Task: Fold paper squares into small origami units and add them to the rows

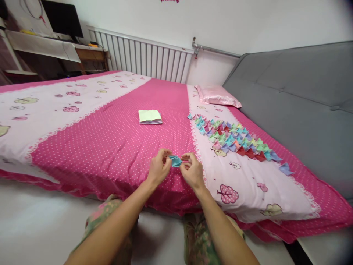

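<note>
Between my two hands is a small blue folded paper boat, held just above the near part of the bed. My left hand pinches its left end between thumb and fingers. The right end is pinched by my right hand. Farther back on the pink dotted sheet lies a stack of square paper, pale yellow-green on top. To the right, several rows of folded paper boats in blue, green, red, pink and purple stand on the white band of the sheet.
A pink pillow rests at the far right of the bed, against a grey padded headboard. Behind the bed a white radiator runs along the wall. At the back left stands a desk with a black monitor.
</note>
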The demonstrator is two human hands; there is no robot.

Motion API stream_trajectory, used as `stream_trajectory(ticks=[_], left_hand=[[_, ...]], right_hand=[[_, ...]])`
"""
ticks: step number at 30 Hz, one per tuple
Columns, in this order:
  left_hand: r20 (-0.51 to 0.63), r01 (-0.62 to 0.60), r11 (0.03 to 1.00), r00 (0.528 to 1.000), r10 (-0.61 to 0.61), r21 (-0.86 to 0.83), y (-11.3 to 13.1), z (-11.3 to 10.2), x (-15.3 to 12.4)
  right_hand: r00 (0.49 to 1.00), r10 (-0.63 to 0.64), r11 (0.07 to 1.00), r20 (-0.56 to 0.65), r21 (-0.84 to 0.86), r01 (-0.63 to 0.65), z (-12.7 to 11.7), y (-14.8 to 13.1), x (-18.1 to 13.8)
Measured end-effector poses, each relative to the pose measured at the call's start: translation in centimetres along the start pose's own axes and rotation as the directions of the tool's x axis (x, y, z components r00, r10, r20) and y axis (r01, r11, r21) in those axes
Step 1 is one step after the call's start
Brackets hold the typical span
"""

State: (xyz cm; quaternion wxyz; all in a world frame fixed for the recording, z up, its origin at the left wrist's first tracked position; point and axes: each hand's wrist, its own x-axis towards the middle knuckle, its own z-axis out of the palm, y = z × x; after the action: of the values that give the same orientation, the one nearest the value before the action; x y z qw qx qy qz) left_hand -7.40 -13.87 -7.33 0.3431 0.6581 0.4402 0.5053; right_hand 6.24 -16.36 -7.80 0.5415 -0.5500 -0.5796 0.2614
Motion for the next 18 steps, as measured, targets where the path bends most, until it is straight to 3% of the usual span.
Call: stream_trajectory(ticks=[12, 18], left_hand=[[0.022, 0.024, 0.998, 1.000, -0.022, -0.066, 0.23, -0.21, 0.08], [0.022, 0.061, 0.993, 0.998, -0.059, -0.104, 0.28, -0.12, 0.15]], right_hand=[[0.997, -0.049, 0.999, 0.057, 0.016, 0.048, 0.07, -0.14, -0.01], [1.000, -0.020, 1.000, 0.018, -0.011, 0.020, 0.17, -0.03, -0.06]])
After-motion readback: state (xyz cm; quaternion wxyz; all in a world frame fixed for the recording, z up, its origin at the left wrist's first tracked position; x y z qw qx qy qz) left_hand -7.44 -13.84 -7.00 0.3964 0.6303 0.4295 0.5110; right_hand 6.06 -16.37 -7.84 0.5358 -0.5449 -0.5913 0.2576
